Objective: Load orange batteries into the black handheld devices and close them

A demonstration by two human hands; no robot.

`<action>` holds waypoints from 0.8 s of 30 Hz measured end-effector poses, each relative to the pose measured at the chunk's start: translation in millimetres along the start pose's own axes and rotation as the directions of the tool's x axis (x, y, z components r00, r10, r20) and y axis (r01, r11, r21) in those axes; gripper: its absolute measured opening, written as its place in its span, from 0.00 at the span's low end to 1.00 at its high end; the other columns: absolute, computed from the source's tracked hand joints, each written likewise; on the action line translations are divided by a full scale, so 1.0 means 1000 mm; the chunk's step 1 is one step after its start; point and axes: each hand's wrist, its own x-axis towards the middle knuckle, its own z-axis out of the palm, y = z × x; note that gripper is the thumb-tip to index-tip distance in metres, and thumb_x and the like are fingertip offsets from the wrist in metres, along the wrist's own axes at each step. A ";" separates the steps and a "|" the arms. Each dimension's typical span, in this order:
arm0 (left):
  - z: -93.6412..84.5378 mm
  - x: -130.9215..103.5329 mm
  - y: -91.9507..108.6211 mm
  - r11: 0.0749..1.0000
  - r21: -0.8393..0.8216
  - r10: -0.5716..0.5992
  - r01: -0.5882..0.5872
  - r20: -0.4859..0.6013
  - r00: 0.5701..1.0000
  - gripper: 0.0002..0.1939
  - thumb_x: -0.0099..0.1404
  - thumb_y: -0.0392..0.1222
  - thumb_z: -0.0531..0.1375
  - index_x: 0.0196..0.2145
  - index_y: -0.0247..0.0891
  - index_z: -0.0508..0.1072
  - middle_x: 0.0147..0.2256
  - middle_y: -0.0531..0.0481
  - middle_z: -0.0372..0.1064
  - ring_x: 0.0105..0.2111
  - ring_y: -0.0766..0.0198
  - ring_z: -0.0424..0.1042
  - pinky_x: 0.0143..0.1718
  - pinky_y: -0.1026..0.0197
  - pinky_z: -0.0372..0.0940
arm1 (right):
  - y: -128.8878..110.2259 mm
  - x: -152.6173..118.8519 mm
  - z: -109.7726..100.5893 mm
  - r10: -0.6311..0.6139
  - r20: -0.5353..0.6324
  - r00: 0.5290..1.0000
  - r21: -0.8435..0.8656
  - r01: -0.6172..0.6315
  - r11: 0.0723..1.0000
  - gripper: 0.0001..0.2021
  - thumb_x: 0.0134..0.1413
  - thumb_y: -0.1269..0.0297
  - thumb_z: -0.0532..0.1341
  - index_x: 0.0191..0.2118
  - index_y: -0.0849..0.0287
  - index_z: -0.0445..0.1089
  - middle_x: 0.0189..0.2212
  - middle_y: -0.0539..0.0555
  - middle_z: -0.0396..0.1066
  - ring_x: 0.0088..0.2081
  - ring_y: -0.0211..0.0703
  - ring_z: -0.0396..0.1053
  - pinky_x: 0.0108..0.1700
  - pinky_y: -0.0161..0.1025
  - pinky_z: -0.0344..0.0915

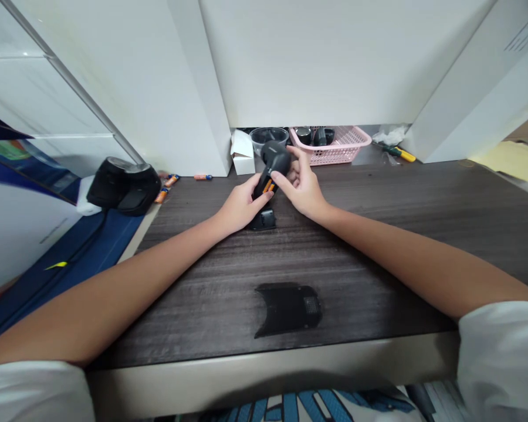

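A black handheld device (276, 157) with a rounded top is held up at a tilt over the table. Orange pieces that look like batteries (268, 186) show in its open lower part. My left hand (241, 206) is closed around the lower end, thumb across the front. From the other side, my right hand (305, 186) grips the upper part, its thumb on the front near the orange pieces. Just below the left hand lies a small black part (264, 220). A black curved cover (289, 308) with a grid of small holes lies nearer the front edge.
At the back stand a white box (243, 153), a clear round container (259, 138) and a pink basket (334, 155) with black items. A yellow-handled tool (402, 153) lies to their right. Several orange batteries (162, 195) and a black device (124, 184) are at left.
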 end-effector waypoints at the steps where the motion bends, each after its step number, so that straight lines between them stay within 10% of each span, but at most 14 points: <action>1: -0.001 -0.001 0.003 0.998 0.057 0.010 -0.010 0.006 1.000 0.24 0.75 0.50 0.62 0.62 0.36 0.73 0.51 0.43 0.80 0.52 0.49 0.79 0.59 0.46 0.71 | -0.001 -0.001 0.000 -0.015 0.020 1.000 -0.003 0.015 1.000 0.42 0.63 0.38 0.67 0.74 0.46 0.51 0.43 0.54 0.75 0.34 0.48 0.73 0.39 0.52 0.77; 24: 0.000 0.003 -0.003 0.956 0.280 0.087 -0.083 0.000 0.996 0.20 0.74 0.43 0.58 0.62 0.38 0.70 0.59 0.38 0.74 0.60 0.46 0.70 0.66 0.41 0.63 | -0.019 -0.004 -0.007 -0.096 0.091 0.991 0.007 0.096 0.995 0.41 0.67 0.43 0.66 0.76 0.46 0.48 0.59 0.60 0.74 0.41 0.52 0.77 0.46 0.57 0.80</action>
